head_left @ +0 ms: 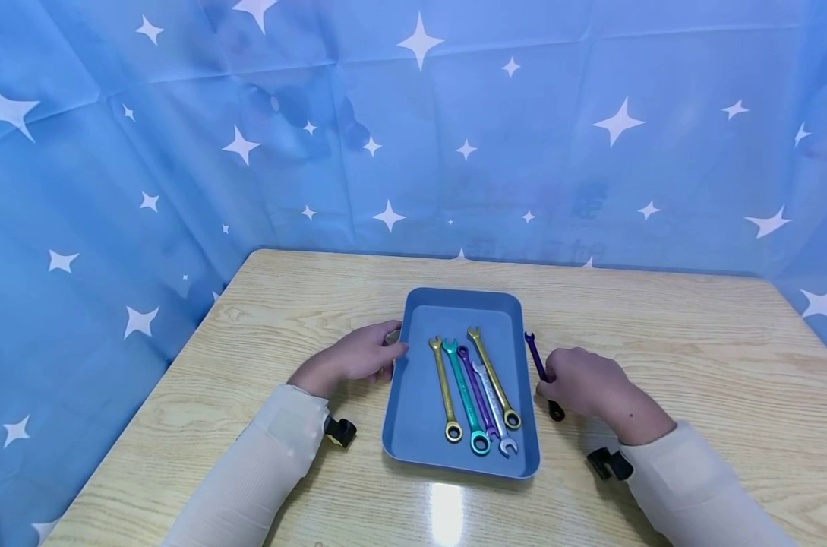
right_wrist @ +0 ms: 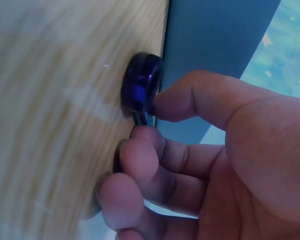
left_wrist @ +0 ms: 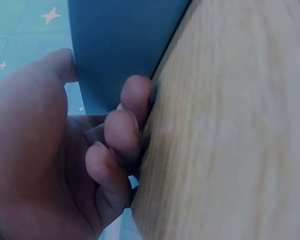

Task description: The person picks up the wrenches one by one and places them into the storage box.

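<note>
A blue-grey tray (head_left: 413, 425) lies on the table with several wrenches in it: a gold one (head_left: 444, 384) at left, a green one (head_left: 464, 391), a purple one (head_left: 478, 393), a silver one (head_left: 493, 406) and another gold one (head_left: 493, 372) at right. My left hand (head_left: 361, 353) grips the tray's left side, thumb over the rim and fingers curled against the outer wall (left_wrist: 120, 55). Beside the right wall, my right hand (head_left: 584, 384) pinches a dark purple-blue combination wrench (head_left: 535, 355) by its shank. Its ring end (right_wrist: 140, 85) shows near the thumb.
The pale wood-grain table (head_left: 700, 334) extends around the tray on all sides. Behind it and to the left hangs a blue cloth (head_left: 522, 182) with white stars. A black wrist mount (head_left: 339, 431) sits at the left cuff, and another (head_left: 610, 463) at the right.
</note>
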{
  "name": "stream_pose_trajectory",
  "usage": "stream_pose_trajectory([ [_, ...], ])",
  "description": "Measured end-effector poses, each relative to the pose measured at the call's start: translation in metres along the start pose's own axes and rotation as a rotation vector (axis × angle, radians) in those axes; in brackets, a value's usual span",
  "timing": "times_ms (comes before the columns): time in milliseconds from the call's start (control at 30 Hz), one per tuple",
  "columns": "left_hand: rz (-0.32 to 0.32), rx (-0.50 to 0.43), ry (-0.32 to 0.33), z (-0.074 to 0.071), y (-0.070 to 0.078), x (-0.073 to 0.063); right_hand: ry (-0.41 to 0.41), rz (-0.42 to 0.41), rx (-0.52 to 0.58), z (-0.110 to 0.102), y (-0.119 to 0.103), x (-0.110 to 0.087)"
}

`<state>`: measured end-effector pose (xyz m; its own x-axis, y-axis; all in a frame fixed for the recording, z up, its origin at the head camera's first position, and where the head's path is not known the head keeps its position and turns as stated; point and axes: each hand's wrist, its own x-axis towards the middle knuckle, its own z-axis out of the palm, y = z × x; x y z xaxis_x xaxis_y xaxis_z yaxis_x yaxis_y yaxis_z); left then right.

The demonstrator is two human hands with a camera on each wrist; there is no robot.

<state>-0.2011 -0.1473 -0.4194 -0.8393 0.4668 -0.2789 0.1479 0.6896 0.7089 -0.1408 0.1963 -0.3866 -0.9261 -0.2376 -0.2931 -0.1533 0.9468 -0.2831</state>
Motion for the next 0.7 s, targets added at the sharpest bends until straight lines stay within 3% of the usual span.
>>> stream_pose_trajectory([
  [700, -0.005, -0.007, 0.001, 0.0006, 0.0010, -0.0018, 0.023, -0.011, -0.026, -0.0010, 0.0055, -0.0023],
])
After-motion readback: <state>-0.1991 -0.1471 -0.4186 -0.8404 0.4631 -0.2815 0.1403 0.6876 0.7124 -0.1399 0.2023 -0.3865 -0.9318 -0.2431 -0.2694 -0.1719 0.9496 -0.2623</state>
